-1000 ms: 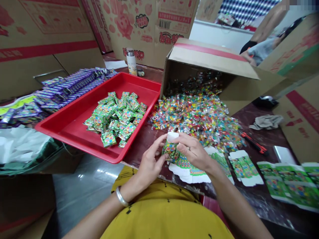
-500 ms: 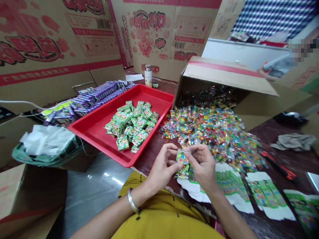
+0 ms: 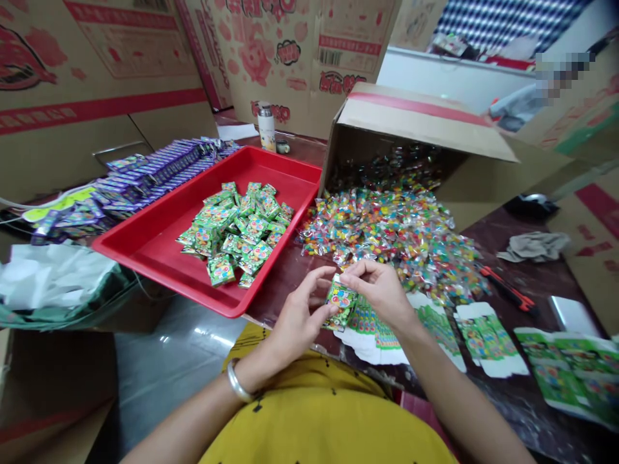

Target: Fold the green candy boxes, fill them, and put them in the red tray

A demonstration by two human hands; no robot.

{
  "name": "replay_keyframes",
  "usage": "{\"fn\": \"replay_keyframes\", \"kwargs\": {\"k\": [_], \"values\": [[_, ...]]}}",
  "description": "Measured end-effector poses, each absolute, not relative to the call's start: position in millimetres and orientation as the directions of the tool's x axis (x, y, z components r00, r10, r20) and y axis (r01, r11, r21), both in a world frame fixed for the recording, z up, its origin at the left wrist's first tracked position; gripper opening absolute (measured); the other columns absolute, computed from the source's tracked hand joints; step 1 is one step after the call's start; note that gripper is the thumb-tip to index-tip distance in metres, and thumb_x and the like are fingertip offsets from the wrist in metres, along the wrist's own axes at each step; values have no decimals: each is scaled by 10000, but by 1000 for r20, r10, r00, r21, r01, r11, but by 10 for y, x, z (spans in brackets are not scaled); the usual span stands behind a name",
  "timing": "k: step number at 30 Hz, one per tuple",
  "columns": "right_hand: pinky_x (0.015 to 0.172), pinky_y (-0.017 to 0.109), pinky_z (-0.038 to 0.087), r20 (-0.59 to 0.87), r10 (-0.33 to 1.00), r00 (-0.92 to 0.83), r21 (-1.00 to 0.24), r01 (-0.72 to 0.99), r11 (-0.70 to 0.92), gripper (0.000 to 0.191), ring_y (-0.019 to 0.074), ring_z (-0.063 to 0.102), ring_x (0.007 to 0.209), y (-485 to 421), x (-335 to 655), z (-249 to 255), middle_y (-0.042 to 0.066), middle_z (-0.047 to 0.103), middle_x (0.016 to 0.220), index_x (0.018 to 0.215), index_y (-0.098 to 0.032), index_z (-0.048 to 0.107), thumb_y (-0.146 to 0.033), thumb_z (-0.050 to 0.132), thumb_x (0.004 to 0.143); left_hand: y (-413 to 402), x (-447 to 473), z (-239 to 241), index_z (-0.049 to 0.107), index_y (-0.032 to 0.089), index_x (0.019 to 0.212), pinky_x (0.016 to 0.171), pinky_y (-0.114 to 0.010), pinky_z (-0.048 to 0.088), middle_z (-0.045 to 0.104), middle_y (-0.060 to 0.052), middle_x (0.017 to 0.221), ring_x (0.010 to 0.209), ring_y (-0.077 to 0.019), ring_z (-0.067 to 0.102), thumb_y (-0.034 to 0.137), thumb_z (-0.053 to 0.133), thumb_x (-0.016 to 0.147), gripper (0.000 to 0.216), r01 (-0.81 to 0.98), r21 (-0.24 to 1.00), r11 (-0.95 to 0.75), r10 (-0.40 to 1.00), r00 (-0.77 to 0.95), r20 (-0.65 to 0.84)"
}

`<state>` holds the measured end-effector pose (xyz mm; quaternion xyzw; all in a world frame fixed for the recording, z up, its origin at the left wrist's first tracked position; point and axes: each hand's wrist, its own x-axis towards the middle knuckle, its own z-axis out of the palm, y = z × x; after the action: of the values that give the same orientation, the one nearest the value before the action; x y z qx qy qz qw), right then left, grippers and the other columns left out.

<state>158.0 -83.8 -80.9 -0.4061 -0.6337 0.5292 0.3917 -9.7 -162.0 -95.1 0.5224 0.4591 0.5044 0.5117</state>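
Between my hands, over the table's front edge, is a small green candy box [image 3: 341,301] with colourful print. My left hand [image 3: 305,308] grips its left side, thumb across the front. My right hand [image 3: 376,287] has its thumb and fingers closed at the box's top edge, where a pale flap shows. Flat green-and-white unfolded boxes [image 3: 382,335] lie fanned out beneath my right hand. Beyond my hands spreads a heap of clear candy packets [image 3: 377,225]. Filled green boxes [image 3: 236,229] are piled in a red tray [image 3: 145,243] to the left.
An opened carton [image 3: 416,113] lies on its side behind the packets. Purple boxes [image 3: 155,171] stand in rows left of the tray. A flask [image 3: 266,127], a red-and-black cutter [image 3: 507,290] and a grey cloth [image 3: 534,247] are on the table. A bin [image 3: 62,316] stands at left.
The view has shifted, so most things sit further left and higher. My right fingers have moved onto the box's top edge; the clear film seen there earlier no longer shows.
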Motion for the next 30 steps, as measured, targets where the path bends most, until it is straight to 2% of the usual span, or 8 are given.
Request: {"fn": "replay_keyframes", "kwargs": {"k": [5,10,14,17,20,24,26,30], "values": [[824,342,515,175,870,-461,-957,129,260,168,225,624,1022,-1008,1576,-802,67,661,1065,899,-222,677,-376,703,839,-1623,-150,-922,563,243,1241,774,-266,539,620,-68,1163,1006,-200,615,194,630,855,395,-86,996,-20,999,40,23],[903,394,513,147,800,-581,-929,198,314,415,287,521,1246,-1062,1622,-792,95,568,1322,1072,-254,640,-446,791,737,-1655,-177,-912,566,206,1128,714,-264,540,659,-67,1056,924,-194,642,202,649,836,303,-94,996,6,997,79,2],[807,374,559,153,870,-468,-972,85,217,503,272,542,1236,-797,1804,-743,123,484,1441,1315,-277,515,-533,585,887,-1296,-699,-626,601,215,1115,815,-321,545,650,-64,1071,937,-195,652,209,630,855,262,313,929,-197,977,-14,211],[711,339,547,222,960,-172,-921,287,264,416,242,634,1039,-599,1995,-830,111,644,1227,1251,-253,570,-466,595,894,-816,-1360,-298,567,175,1226,862,-415,511,620,-46,1104,934,-219,659,246,638,859,380,731,668,-137,905,-182,385],[664,323,497,163,949,-272,-754,586,297,202,213,655,779,-579,2102,-1025,51,715,864,917,-212,705,-394,632,868,-570,-1683,-128,409,171,1413,914,-525,457,595,-36,1092,1064,-318,617,279,649,858,614,921,390,8,886,-187,423],[640,314,446,68,927,-370,-492,796,354,194,200,643,690,-715,2068,-1240,35,685,810,884,-238,739,-353,583,895,-906,-1117,-483,355,144,1436,1021,-501,413,557,-131,1255,1178,-319,531,284,712,821,725,889,378,-260,847,22,532],[643,315,442,55,931,-360,-378,856,353,233,213,654,730,-761,2023,-1283,68,677,914,1029,-252,733,-368,571,908,-1191,-622,-830,433,187,1380,999,-461,443,571,-129,1227,1152,-316,529,375,747,779,704,807,466,-364,904,185,386],[702,317,455,6,929,-371,-292,888,356,263,238,666,859,-774,1964,-1306,95,644,1011,1060,-263,734,-413,564,927,-1473,55,-1401,402,217,1398,920,-459,476,555,-129,1207,1128,-335,509,398,787,716,804,815,523,-249,967,241,86]]}}
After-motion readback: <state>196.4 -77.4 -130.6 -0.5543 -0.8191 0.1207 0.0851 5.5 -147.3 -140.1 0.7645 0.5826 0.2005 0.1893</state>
